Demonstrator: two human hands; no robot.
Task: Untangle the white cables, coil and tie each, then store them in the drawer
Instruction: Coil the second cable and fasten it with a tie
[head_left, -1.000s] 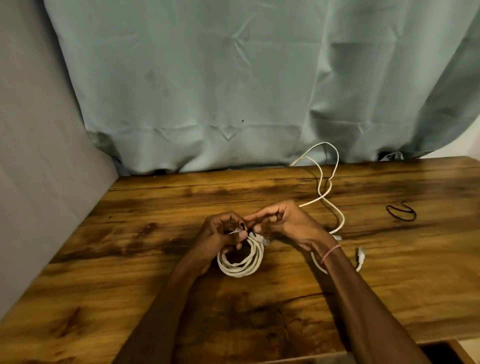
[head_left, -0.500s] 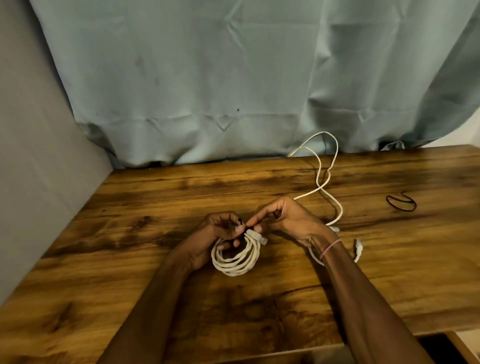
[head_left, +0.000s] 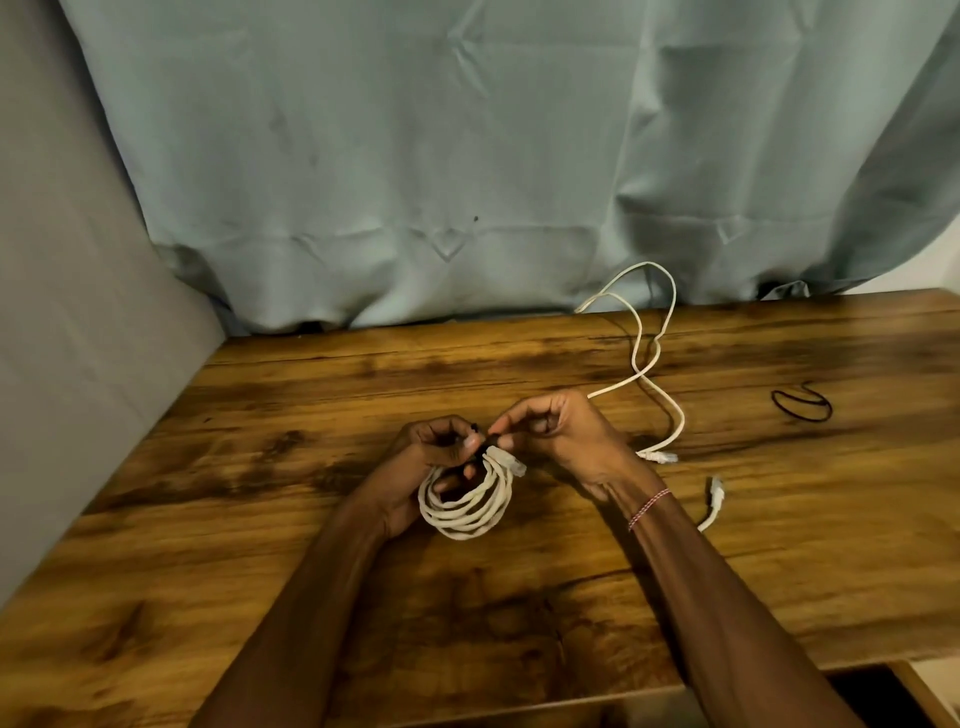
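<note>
Wooden table (head_left: 270, 467). Loose white cable (head_left: 655, 364) snakes over its far right part. Mid-table, left hand (head_left: 434, 465) curls round coiled white cable (head_left: 467, 514); right hand (head_left: 569, 441) pinches black tie (head_left: 482, 451) at coil's top. Spare black band (head_left: 802, 405) well right.

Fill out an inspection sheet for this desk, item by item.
Surface: wooden table, dark grain patches, no spill seen.
Job's things: coiled white cable held in both hands; a dark tie at its top, fastening not clear.
Clutter: black band lying alone at the right.
Grippers: left hand grips the coil, fingers through the loops; right hand pinches the dark tie.
Cables: loose white cable uncoiled, running from the back edge to behind the right wrist, both plugs on the table.
Surroundings: blue-grey curtain behind, grey wall at left, dark opening under the near edge, perhaps the drawer.
</note>
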